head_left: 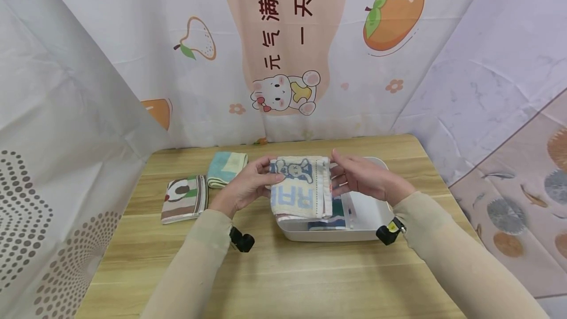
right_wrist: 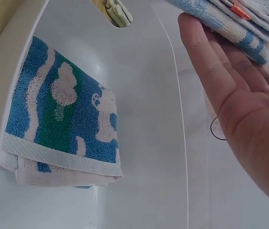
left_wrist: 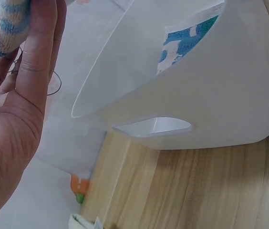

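Observation:
A folded cream hand towel [head_left: 301, 196] with a blue bear and blue letters is held above the left part of a white plastic box [head_left: 319, 236]. My left hand [head_left: 248, 181] pinches its left edge, thumb on top and fingers underneath. At the opposite edge, my right hand [head_left: 367, 176] has its fingers extended against the towel's side and underside; the right wrist view shows them nearly straight. Inside the box lies another folded towel [right_wrist: 67, 105], blue and green with white figures. The held towel hides part of it in the head view.
Left of the box, a teal and yellow folded towel [head_left: 225, 167] and a brown, white and green folded towel [head_left: 185, 198] lie on the wooden table [head_left: 266, 279]. A printed curtain [head_left: 199, 87] hangs behind the table's far edge. The box has a handle slot [left_wrist: 153, 126] in its side.

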